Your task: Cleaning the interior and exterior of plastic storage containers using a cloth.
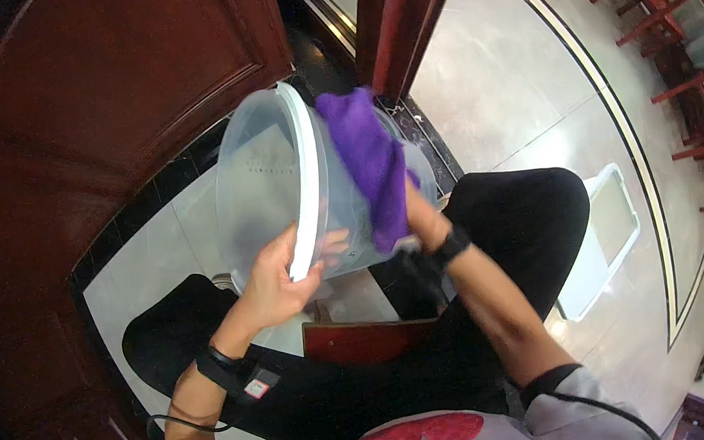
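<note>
Gripping a clear container (pixel 343 208) by its rim (pixel 304 168), the left hand (pixel 276 283) curls; the right hand (pixel 422 214) clutches purple cloth (pixel 369 162).

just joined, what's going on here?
A seated person's left hand grips a clear plastic container, tipped on its side above the lap, by its white band. The right hand holds a purple cloth at the outside of the container, to the right of that band. A flat white panel lies on the floor to the person's right.
</note>
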`<state>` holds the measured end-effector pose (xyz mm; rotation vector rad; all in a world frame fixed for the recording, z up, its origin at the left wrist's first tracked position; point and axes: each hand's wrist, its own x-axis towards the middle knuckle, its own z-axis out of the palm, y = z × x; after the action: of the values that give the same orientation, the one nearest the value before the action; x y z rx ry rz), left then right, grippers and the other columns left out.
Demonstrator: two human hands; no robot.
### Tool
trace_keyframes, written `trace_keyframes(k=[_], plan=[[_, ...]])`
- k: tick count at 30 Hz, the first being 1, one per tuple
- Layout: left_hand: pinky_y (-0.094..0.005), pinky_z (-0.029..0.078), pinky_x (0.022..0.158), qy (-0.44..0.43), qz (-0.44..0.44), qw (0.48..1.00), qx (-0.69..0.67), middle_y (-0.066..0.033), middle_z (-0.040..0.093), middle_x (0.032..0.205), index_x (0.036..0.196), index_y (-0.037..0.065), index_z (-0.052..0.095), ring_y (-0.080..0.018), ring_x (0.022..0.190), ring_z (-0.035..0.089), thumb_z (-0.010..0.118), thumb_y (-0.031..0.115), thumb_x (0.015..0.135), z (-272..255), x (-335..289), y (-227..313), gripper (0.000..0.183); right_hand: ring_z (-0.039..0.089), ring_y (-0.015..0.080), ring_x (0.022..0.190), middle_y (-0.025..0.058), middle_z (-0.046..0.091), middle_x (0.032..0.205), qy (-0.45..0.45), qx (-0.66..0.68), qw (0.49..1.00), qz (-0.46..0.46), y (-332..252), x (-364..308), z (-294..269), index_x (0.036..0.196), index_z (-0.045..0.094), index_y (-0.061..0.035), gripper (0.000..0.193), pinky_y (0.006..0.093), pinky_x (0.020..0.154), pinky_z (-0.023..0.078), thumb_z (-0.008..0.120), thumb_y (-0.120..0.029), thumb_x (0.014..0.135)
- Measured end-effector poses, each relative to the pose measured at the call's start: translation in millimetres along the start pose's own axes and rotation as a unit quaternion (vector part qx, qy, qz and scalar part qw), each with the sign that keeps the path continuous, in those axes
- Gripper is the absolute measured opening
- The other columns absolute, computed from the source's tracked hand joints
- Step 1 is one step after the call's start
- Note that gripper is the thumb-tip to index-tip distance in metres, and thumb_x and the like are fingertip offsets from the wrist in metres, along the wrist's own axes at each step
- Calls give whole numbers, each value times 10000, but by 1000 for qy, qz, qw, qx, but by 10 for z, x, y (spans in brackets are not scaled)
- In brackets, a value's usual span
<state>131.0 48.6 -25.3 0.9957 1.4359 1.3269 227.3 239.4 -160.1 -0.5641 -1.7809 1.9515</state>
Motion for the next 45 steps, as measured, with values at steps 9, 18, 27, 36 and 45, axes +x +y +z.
trace_keyframes(k=[9, 18, 27, 36, 45], plan=[[-430, 433, 618, -64, -9, 950, 304, -256, 538, 742, 1065, -9, 446, -449, 710, 512, 539, -10, 671, -49, -185, -195, 405, 321, 407, 1123, 214, 428, 1086, 123, -226, 966, 5, -1311, 33, 759, 1067, 412, 37, 467, 469, 917, 262, 614, -169, 700], [-365, 422, 855, 52, -27, 995, -75, -139, 566, 1011, 1139, -2, 428, -245, 962, 540, 536, 219, 824, -303, 161, -196, 399, 501, 335, 817, 184, 493, 846, 148, -239, 946, -159, -1236, -280, 843, 925, 486, 6, 341, 368, 731, 404, 594, -30, 603], [-335, 472, 806, 255, -67, 875, -405, -200, 531, 1057, 1337, 101, 216, -272, 928, 555, 405, -62, 735, -331, 244, 85, 651, 449, 320, 907, 167, 449, 982, 14, -192, 957, -218, -1128, -539, 1055, 940, 527, 12, 205, 334, 792, 372, 593, -80, 770], [-384, 460, 830, 140, -19, 931, -337, -159, 540, 1076, 1375, 173, 123, -238, 979, 534, 481, -93, 710, -474, -106, 104, 801, 500, 153, 819, 52, 537, 886, 174, 23, 980, -97, -1245, -172, 1001, 971, 506, -8, 173, 275, 758, 402, 472, -148, 875], [-372, 419, 913, 49, 77, 989, -118, -151, 359, 1320, 1339, 43, 241, -260, 1190, 392, 390, -161, 634, -360, -411, 96, 748, 518, 387, 754, 215, 559, 806, 87, -311, 903, -283, -1239, 698, 715, 751, 539, 28, 265, 425, 699, 412, 463, -212, 833]])
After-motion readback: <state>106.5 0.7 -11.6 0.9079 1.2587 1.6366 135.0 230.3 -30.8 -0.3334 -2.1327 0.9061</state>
